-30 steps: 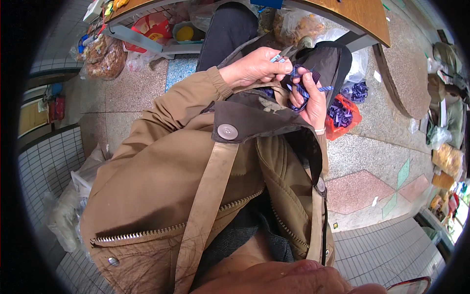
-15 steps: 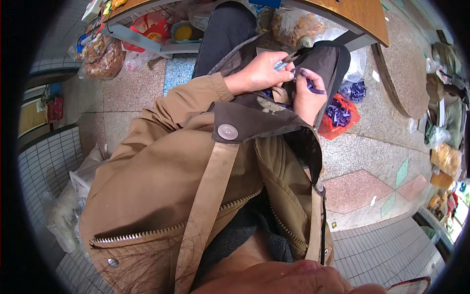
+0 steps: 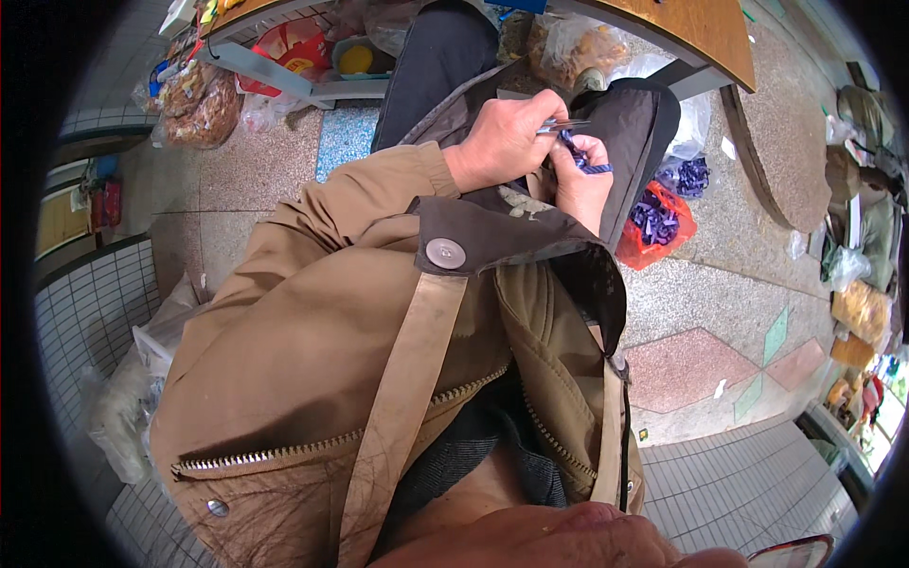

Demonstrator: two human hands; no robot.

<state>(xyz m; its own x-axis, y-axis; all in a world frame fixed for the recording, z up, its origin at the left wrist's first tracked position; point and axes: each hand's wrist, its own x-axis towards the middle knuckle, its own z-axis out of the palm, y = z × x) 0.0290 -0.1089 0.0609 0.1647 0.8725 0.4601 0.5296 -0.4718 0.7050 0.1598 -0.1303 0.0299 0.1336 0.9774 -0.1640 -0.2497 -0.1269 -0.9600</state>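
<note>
Over my lap, my left hand [image 3: 505, 140] is closed round a slim metal tool [image 3: 568, 125] with two narrow prongs pointing right. Whether it is tweezers or thread snips is hard to tell. Close beside it, my right hand [image 3: 581, 194] pinches a purple-blue ribbon strip [image 3: 572, 151], part of which sticks out past the fingers. The tool's tips are just above this strip. Beneath both hands lies the dark apron [image 3: 464, 227]. Right of my knee sits a red plastic bag [image 3: 646, 254] of purple strips, next to more purple strips [image 3: 692, 177] in clear plastic.
A wooden table [image 3: 682, 33] with a grey metal frame stands ahead of my knees. Under it are a red bag [image 3: 284, 49] and a clear bag of orange-brown pieces [image 3: 578, 49]. A brown board edge [image 3: 757, 170] and several bags line the right side.
The metal tool has turned, its prongs now pointing right above the ribbon strip. My left hand has risen and turned slightly; my right hand has shifted a little left.
</note>
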